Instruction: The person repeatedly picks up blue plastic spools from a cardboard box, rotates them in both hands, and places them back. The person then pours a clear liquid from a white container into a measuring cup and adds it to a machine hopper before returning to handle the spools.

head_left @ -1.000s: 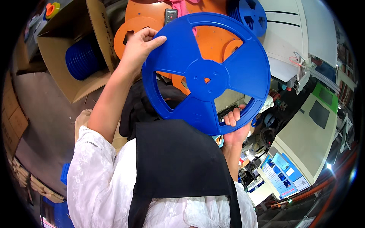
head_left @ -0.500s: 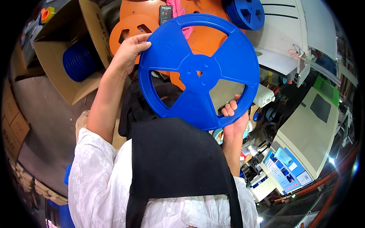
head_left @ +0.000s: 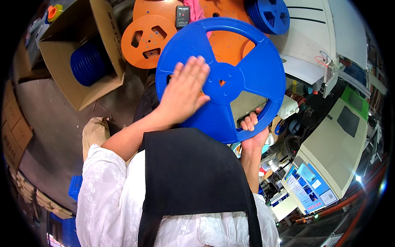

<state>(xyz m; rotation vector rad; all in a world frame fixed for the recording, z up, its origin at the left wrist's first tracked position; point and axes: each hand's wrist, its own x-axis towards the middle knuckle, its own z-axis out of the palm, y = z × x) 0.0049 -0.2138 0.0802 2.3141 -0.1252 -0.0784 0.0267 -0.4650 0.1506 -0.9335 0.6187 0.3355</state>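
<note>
A large blue plastic reel [head_left: 255,66], round with wide cut-out windows and a small centre hole, is held up in front of my chest. My right hand [head_left: 252,131] grips its lower right rim, the fingers coming through a window. Flat over the reel's left part lies my left hand [head_left: 185,90], its fingers stretched out. Whether the palm touches the surface or hovers just above it, I cannot tell. Beyond the reel stands an orange round table [head_left: 154,8]. A smaller orange disc [head_left: 144,35] with cut-out slots sits at the reel's upper left.
At the left, an open cardboard box [head_left: 61,61] holds several stacked blue reels [head_left: 87,66]. More blue reels [head_left: 269,16] are stacked at the far right of the table, near a small black device [head_left: 182,16] and a pink cloth [head_left: 195,9]. A beige machine [head_left: 329,136] stands at the right.
My left hand has let go of the reel's upper left rim and moved right and down over its face, fingers now flat. My right hand keeps its grip.
</note>
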